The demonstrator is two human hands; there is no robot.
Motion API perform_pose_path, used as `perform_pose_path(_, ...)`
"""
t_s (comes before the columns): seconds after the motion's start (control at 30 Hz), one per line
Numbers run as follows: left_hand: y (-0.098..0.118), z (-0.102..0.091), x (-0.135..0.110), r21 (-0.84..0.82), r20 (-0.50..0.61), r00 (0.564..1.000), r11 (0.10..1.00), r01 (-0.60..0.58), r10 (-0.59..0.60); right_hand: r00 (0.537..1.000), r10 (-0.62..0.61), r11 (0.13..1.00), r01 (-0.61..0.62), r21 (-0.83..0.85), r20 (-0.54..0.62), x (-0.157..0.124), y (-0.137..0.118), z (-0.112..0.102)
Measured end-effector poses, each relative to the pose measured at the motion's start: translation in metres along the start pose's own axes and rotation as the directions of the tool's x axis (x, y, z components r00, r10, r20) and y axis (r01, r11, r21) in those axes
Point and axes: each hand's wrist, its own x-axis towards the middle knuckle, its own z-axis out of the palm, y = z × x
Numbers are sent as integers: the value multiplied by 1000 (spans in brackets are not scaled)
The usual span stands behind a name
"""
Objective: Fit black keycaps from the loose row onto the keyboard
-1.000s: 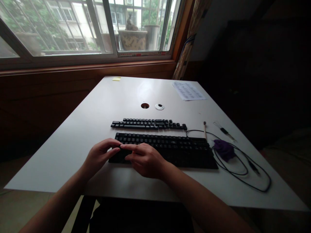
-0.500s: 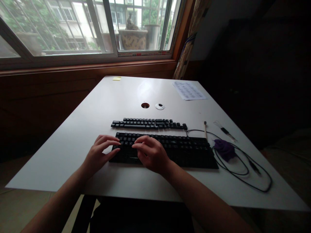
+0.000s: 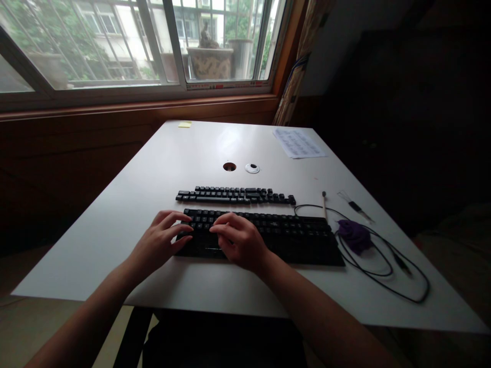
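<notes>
A black keyboard [image 3: 299, 248] lies on the white table. Its upper rows carry keycaps, while the lower part looks bare and dark. At the keyboard's left end is my left hand [image 3: 155, 240], fingers apart, the tips resting on or just over the left keys and edge. My right hand [image 3: 243, 240] is over the left-middle part, thumb and fingers drawn together in a pinch. Whatever may be between those fingertips is too small to make out. Just behind the keyboard, loose black keycaps [image 3: 215, 197] are laid out in rows, including a long space bar.
Right of the keyboard lie a coiled black cable [image 3: 425, 286], a purple cloth [image 3: 355, 236], a wire keycap puller [image 3: 355, 206] and a thin brush [image 3: 324, 202]. Farther back are a cable hole [image 3: 229, 166], its white cover [image 3: 252, 168], printed papers [image 3: 299, 143] and a yellow note [image 3: 184, 124].
My left hand has shifted very slightly to the right along the keyboard's left end, its fingers a little changed in pose. My right hand keeps nearly the same place and pinch.
</notes>
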Motion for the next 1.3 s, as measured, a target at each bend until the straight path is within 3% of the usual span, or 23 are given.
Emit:
perform_pose_path(0.37,3,-5,11,-9,109,994,1000,-21,22,999,-21,1000,21,11,24,-1,1,1)
perform_pose_path(0.73,-2,-5,9,-54,128,992,999,-8,15,998,-36,999,36,-1,42,0,0,1)
perform_pose_path(0.97,-10,-4,10,-82,149,988,996,-17,29,991,-21,999,26,-41,136,-1,2,5)
perform_pose_path(1.13,-8,-6,14,-80,184,982,997,-13,28,990,-20,999,26,-38,143,-2,3,6)
perform_pose_path(1.3,-8,-3,11,-128,143,990,992,20,-2,988,-18,999,25,-44,153,-1,3,6)
